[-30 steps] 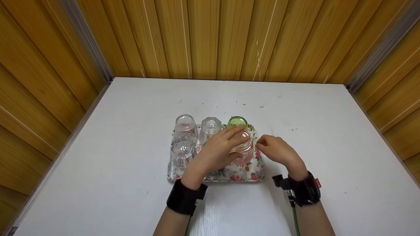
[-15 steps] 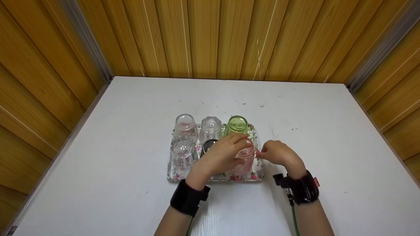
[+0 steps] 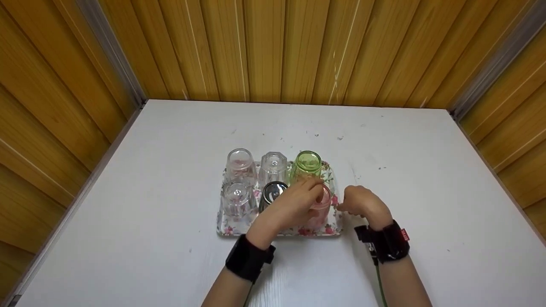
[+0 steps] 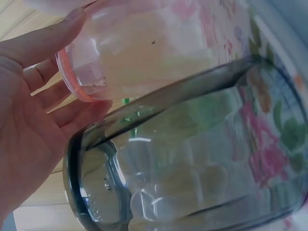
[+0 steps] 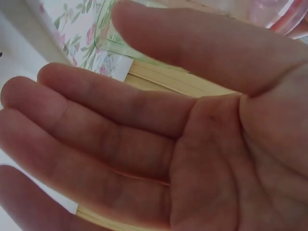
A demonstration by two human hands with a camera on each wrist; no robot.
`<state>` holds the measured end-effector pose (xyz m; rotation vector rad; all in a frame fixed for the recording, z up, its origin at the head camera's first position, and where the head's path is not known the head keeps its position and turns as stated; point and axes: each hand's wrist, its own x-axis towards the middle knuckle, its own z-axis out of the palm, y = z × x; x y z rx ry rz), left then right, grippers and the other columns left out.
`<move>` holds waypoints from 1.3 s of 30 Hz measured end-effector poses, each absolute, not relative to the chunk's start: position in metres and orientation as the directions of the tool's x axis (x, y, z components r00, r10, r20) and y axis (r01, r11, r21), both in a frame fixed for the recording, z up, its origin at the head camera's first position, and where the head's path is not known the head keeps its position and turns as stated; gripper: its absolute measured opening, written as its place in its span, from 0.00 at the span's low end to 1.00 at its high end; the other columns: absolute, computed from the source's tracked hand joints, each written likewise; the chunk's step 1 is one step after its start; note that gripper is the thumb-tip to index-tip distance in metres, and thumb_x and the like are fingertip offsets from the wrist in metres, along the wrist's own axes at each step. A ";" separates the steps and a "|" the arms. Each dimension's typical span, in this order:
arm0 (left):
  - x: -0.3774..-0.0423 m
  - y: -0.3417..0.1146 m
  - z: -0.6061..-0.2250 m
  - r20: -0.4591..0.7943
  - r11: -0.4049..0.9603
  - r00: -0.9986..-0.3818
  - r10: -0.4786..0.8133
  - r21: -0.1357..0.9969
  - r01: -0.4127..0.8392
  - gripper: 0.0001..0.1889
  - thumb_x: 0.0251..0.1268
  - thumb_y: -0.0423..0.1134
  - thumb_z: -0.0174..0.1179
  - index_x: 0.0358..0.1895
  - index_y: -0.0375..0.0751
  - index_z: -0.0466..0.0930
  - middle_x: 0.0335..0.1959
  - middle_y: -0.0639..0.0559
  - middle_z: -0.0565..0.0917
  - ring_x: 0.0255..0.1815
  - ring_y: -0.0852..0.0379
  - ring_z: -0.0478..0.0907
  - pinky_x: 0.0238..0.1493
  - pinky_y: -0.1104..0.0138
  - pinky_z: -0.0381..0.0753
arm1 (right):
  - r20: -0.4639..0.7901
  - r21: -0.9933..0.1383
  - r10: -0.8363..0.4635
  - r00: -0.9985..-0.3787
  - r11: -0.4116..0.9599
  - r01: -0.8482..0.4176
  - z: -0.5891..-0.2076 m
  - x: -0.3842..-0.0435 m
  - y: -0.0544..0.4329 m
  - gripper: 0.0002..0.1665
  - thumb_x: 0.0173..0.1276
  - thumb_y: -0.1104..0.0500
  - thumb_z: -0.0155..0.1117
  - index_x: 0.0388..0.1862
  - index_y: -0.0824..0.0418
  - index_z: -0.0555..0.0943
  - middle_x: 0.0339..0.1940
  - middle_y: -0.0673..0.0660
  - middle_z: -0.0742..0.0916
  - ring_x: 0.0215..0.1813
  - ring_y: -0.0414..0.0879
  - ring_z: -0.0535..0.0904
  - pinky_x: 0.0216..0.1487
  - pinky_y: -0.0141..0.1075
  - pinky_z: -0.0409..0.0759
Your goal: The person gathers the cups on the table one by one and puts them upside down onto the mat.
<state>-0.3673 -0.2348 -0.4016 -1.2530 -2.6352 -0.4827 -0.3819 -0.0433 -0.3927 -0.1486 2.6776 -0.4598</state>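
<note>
My left hand (image 3: pixel 294 202) holds an upside-down pink glass (image 3: pixel 321 211) near its base, at the front right of a flowered tray (image 3: pixel 239 228). In the left wrist view the thumb lies on one side of the pink glass (image 4: pixel 144 43) and the fingers on the other. Close below them stands a dark grey glass (image 4: pixel 183 159), partly hidden by my left hand in the head view. My right hand (image 3: pixel 362 204) is just beyond the tray's right edge. The right wrist view shows its fingers (image 5: pixel 110 139) extended and holding nothing.
Behind the pink glass a green glass (image 3: pixel 308 162) stands upside down. Clear glasses occupy the back left (image 3: pixel 241 166), back middle (image 3: pixel 274 166) and front left (image 3: pixel 238 200) of the tray. White tabletop (image 3: pixel 170 170) surrounds it, with wood-patterned walls (image 3: pixel 264 51) beyond.
The pink glass and my left hand have moved toward the tray's front, uncovering the green and dark grey glasses. My right hand has come slightly nearer the front and lies apart from the glass.
</note>
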 end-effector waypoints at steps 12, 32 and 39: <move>-0.367 -0.233 -0.409 0.324 0.590 -0.610 0.723 0.169 0.790 0.16 0.48 0.41 0.67 0.35 0.44 0.69 0.56 0.49 0.72 0.58 0.53 0.69 0.64 0.68 0.63 | -0.411 -0.308 -0.160 -0.897 0.951 -0.028 -0.397 -0.382 -0.050 0.18 0.50 0.65 0.58 0.07 0.56 0.64 0.08 0.48 0.67 0.13 0.40 0.61 0.15 0.27 0.58; -0.349 -0.295 -0.351 0.427 0.779 -0.776 0.465 0.219 0.587 0.03 0.58 0.38 0.59 0.31 0.44 0.74 0.40 0.51 0.80 0.45 0.53 0.76 0.56 0.58 0.70 | -0.347 -0.243 -0.176 -0.921 0.965 -0.093 -0.405 -0.379 -0.057 0.14 0.44 0.67 0.58 0.07 0.58 0.66 0.11 0.52 0.71 0.16 0.44 0.66 0.16 0.29 0.61; -0.345 -0.347 -0.344 0.393 0.928 -0.914 0.100 0.295 0.228 0.04 0.52 0.30 0.60 0.26 0.36 0.74 0.23 0.46 0.77 0.26 0.47 0.75 0.29 0.57 0.74 | -0.407 -0.285 -0.115 -0.906 0.958 0.007 -0.404 -0.381 -0.051 0.12 0.44 0.70 0.55 0.08 0.60 0.68 0.09 0.51 0.71 0.12 0.40 0.64 0.12 0.26 0.62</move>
